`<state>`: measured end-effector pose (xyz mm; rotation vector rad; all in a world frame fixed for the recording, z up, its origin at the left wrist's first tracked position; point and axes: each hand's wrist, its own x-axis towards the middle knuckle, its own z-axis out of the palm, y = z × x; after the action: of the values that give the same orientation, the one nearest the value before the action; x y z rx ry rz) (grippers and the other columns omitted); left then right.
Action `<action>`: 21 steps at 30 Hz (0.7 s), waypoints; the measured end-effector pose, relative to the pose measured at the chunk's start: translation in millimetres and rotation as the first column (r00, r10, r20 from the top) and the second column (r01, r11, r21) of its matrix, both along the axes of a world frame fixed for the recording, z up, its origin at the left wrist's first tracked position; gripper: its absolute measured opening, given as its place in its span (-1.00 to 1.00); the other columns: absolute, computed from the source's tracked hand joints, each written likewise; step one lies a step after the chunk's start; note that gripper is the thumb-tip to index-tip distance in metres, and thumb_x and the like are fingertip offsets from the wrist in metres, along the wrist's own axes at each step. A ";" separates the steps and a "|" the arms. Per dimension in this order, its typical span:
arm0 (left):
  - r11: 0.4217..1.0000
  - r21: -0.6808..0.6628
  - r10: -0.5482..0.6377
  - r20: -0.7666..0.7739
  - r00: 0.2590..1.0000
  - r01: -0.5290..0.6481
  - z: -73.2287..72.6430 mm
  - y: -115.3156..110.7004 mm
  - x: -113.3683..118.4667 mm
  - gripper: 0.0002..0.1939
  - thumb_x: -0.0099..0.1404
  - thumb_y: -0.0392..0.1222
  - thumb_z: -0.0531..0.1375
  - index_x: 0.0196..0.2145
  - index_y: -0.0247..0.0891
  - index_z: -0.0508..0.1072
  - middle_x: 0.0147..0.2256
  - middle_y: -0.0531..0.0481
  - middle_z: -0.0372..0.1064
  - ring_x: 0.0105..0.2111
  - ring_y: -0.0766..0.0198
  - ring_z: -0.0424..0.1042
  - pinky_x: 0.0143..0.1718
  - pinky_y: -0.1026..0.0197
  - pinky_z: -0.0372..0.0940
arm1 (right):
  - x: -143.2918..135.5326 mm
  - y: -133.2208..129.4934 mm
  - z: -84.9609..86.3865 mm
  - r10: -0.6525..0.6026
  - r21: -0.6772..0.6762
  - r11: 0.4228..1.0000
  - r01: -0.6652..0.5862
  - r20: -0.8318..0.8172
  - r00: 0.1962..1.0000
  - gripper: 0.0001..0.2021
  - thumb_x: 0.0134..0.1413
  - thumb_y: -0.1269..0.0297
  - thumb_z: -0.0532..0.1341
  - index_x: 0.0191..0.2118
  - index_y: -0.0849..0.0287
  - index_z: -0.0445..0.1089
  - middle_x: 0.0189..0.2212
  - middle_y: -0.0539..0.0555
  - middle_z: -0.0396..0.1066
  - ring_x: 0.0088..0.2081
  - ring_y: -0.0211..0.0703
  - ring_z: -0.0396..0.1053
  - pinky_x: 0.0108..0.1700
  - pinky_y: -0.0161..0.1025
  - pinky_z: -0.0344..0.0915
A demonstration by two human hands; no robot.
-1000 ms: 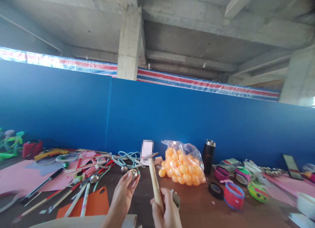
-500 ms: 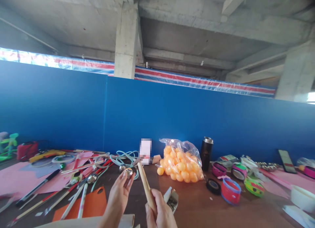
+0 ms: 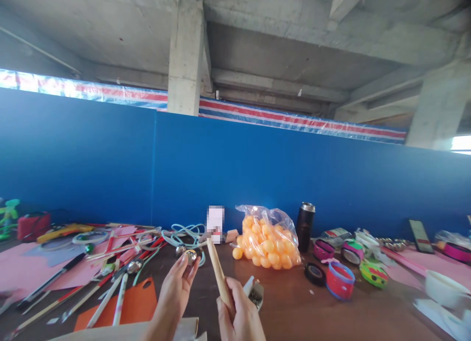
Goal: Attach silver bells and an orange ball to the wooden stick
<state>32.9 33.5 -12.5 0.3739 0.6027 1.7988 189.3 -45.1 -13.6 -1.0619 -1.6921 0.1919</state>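
Observation:
My left hand [image 3: 175, 288] holds a shiny metal ball [image 3: 190, 257], like a jingle bell, pinched at its fingertips. Just behind it is a second metal ball [image 3: 180, 250]. My right hand [image 3: 241, 309] is wrapped round the wooden handle of a hammer [image 3: 220, 277], tilted with its top toward the left. The hammer's small head is hard to make out, close to the held ball. A small open box [image 3: 254, 293] of little metal bits sits right behind my right hand. Below my left hand lies a cardboard piece [image 3: 187, 327].
A clear bag of orange balls [image 3: 270, 245] stands behind, with a black flask [image 3: 306, 228] to its right. Sticks, cords and an orange sheet [image 3: 138, 301] crowd the left. Black tape [image 3: 315, 274], a red-blue band [image 3: 340, 280] and a white bowl [image 3: 443, 288] lie right.
The whole view has shifted slightly, so the table things sit a little further left. Both hands keep their grips, and the hammer stays near the ball.

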 end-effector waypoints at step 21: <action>0.995 -0.056 0.082 0.006 0.997 -0.081 -1.6 1.1 -1.1 -0.84 0.15 -0.49 0.10 -0.47 -0.38 0.45 -0.39 -0.06 0.44 -0.37 0.33 0.45 -0.18 0.16 0.40 | 5.2 0.1 -1.2 0.021 -0.076 0.997 -0.005 0.216 0.976 -0.56 -0.14 0.52 0.04 -0.04 0.18 0.17 -0.30 0.12 0.41 -0.29 -0.10 0.42 -0.26 -0.31 0.31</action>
<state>31.8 34.6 -14.2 0.3075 0.6696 1.8564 194.5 -45.0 -14.8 -1.1616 -1.8998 0.1534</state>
